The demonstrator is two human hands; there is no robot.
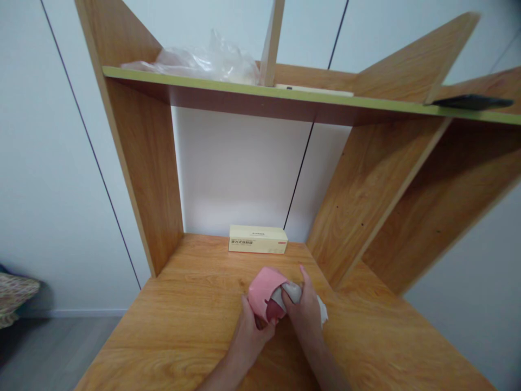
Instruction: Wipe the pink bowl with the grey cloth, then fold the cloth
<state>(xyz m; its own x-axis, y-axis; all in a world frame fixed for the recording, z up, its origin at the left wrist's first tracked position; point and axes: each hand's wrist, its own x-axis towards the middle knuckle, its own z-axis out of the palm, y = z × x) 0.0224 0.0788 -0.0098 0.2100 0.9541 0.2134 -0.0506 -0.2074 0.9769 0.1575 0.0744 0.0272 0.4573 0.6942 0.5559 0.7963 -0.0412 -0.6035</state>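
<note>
A hollow pink container (266,285) is tilted just above or on the desk, its opening turned to the right, with a darker red inside. My left hand (250,331) grips its lower left side, thumb near the rim. My right hand (303,309) is closed on a crumpled greyish-white sheet (292,292), thumb pressed at the container's opening, index finger stretched up. Part of the sheet is in the opening, and a white end (323,312) sticks out to the right behind my right hand. Whether it is thin plastic or cloth I cannot tell.
A long cream box (258,240) with printed characters stands at the back of the wooden desk (183,320). Overhead, the shelf (228,92) carries a clear plastic bag (203,60), a flat pale item (321,91) and a dark flat object (472,101). Wooden panels flank the desk.
</note>
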